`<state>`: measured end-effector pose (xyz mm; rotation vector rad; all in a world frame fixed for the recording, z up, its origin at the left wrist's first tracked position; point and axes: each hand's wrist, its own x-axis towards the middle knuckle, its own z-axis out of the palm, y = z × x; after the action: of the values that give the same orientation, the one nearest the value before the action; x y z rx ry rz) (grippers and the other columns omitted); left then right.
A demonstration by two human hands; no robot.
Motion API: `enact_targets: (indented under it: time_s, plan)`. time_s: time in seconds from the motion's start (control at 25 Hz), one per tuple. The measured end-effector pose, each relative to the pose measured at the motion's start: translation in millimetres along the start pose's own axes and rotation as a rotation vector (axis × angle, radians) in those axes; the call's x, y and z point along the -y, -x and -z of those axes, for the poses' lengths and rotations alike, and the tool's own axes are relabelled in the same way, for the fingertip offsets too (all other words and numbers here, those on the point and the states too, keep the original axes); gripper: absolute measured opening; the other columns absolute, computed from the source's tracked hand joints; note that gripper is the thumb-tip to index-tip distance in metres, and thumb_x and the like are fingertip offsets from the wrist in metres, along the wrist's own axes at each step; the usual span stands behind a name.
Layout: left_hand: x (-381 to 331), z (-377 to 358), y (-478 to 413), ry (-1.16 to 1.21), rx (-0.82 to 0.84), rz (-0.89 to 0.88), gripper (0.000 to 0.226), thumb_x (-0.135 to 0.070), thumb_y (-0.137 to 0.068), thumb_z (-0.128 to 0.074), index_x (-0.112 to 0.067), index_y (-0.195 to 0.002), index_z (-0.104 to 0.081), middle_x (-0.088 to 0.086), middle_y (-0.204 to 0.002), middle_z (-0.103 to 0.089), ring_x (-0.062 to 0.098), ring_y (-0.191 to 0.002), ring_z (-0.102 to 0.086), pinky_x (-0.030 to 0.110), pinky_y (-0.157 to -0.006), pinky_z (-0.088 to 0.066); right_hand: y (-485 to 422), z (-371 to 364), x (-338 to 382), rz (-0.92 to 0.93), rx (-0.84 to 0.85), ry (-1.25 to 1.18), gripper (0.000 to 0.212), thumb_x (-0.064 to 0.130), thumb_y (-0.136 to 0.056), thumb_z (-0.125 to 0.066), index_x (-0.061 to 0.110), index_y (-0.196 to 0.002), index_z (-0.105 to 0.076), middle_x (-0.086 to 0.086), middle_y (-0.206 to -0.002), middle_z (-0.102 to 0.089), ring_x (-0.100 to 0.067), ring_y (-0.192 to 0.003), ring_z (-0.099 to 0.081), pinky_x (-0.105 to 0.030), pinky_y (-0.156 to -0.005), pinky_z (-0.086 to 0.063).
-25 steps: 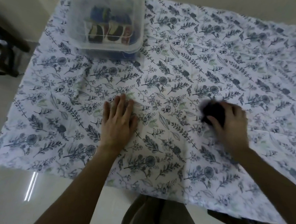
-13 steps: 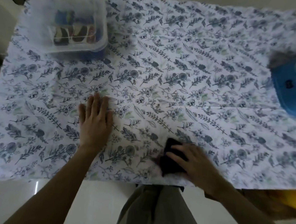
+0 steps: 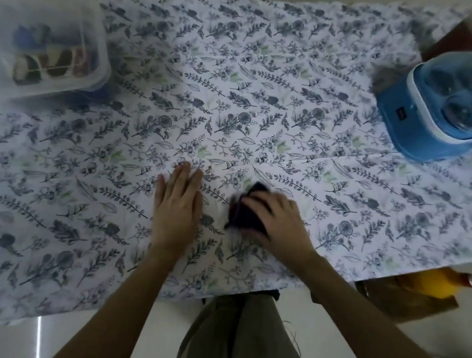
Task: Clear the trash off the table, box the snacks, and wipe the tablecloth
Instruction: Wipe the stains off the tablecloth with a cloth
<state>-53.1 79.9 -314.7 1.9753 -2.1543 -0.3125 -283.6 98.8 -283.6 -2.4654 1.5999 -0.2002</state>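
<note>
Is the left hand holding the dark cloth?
No. The left hand lies flat and empty on the tablecloth, while the right hand presses the dark cloth.

Dark cloth (image 3: pixel 247 213) on floral tablecloth (image 3: pixel 265 109); lidded clear snack box (image 3: pixel 43 50) far-left.
</note>
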Motion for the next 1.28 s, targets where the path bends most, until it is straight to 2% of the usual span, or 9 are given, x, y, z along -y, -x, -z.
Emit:
enact_targets:
  time_s: [0.08,0.2,0.4,0.48,0.68,0.88,1.08,1.16,1.28]
  plan:
    - [-1,1,-1,0.001,-0.005,0.004,0.048,-0.033,-0.101,-0.022,-0.02,-0.147,-0.031,0.005,-0.158,-0.026,0.017,-0.149,-0.013,0.047,-0.122,-0.008,39,1,-12,0.2,0.065,0.114,0.056,0.052,-0.086,-0.046,0.027,-0.135,-0.04,-0.002,-0.132,-0.055,-0.026,-0.118,-0.047,-0.042,-0.095,-0.043]
    - [-4,2,-1,-0.014,0.002,0.011,0.05,-0.034,-0.101,-0.018,-0.02,-0.147,-0.03,0.005,-0.158,-0.026,0.018,-0.149,-0.014,0.046,-0.123,-0.006,80,17,-59,0.2,0.049,0.19,0.055,0.053,-0.087,-0.041,0.025,-0.134,-0.042,-0.004,-0.13,-0.056,-0.026,-0.116,-0.047,-0.04,-0.092,-0.04]
    - [-7,5,-2,-0.03,0.007,0.011,0.054,-0.037,-0.099,-0.014,-0.019,-0.149,-0.027,0.007,-0.159,-0.024,0.019,-0.149,-0.012,0.046,-0.123,-0.004,56,40,-115,-0.451,-0.124,0.091,0.056,0.048,-0.088,-0.053,0.013,-0.131,-0.046,-0.019,-0.124,-0.054,-0.037,-0.106,-0.053,-0.05,-0.086,-0.047]
    - [-11,5,-1,-0.028,0.015,0.02,0.056,-0.037,-0.099,-0.012,-0.019,-0.149,-0.025,0.007,-0.159,-0.021,0.019,-0.15,-0.009,0.047,-0.122,-0.003,20,35,-104,-0.518,-0.162,0.066,0.054,0.044,-0.088,-0.057,0.012,-0.131,-0.046,-0.02,-0.123,-0.055,-0.037,-0.107,-0.054,-0.052,-0.088,-0.048]
    - [-17,10,-2,0.025,0.053,0.066,0.058,-0.038,-0.096,-0.012,-0.019,-0.149,-0.025,0.006,-0.16,-0.019,0.018,-0.15,-0.007,0.049,-0.122,-0.002,-36,21,-44,-0.196,-0.011,-0.007,0.057,0.047,-0.087,-0.056,0.02,-0.136,-0.043,-0.01,-0.133,-0.051,-0.03,-0.12,-0.047,-0.05,-0.102,-0.038]
    - [-27,14,-4,0.018,0.092,0.068,0.058,-0.037,-0.096,-0.017,-0.016,-0.149,-0.023,0.01,-0.16,-0.019,0.021,-0.149,-0.009,0.047,-0.122,-0.004,35,10,-42,0.228,0.042,0.105,0.054,0.052,-0.086,-0.047,0.024,-0.132,-0.046,-0.006,-0.128,-0.059,-0.027,-0.115,-0.051,-0.046,-0.098,-0.042]
    - [-87,-3,-23,-0.044,0.121,-0.184,0.059,-0.039,-0.096,-0.018,-0.012,-0.144,-0.037,0.01,-0.157,-0.027,0.023,-0.147,-0.019,0.041,-0.122,-0.001,90,24,-112,0.156,0.019,0.157,0.054,0.054,-0.085,-0.043,0.027,-0.132,-0.043,-0.001,-0.128,-0.054,-0.024,-0.112,-0.047,-0.039,-0.088,-0.044]
    - [-123,-14,-33,-0.028,0.137,-0.221,0.056,-0.038,-0.096,-0.02,-0.013,-0.144,-0.037,0.009,-0.157,-0.027,0.023,-0.147,-0.019,0.045,-0.122,-0.008,93,35,-141,0.067,0.014,0.131,0.054,0.052,-0.086,-0.043,0.025,-0.132,-0.044,-0.003,-0.129,-0.052,-0.026,-0.111,-0.048,-0.038,-0.088,-0.039]
    - [-178,-29,-43,-0.037,0.16,-0.256,0.054,-0.036,-0.096,-0.024,-0.015,-0.143,-0.038,0.008,-0.156,-0.03,0.025,-0.146,-0.023,0.047,-0.12,-0.014,97,53,-178,-0.148,0.023,0.099,0.056,0.051,-0.086,-0.042,0.024,-0.136,-0.043,-0.007,-0.13,-0.056,-0.031,-0.111,-0.054,-0.041,-0.087,-0.044]
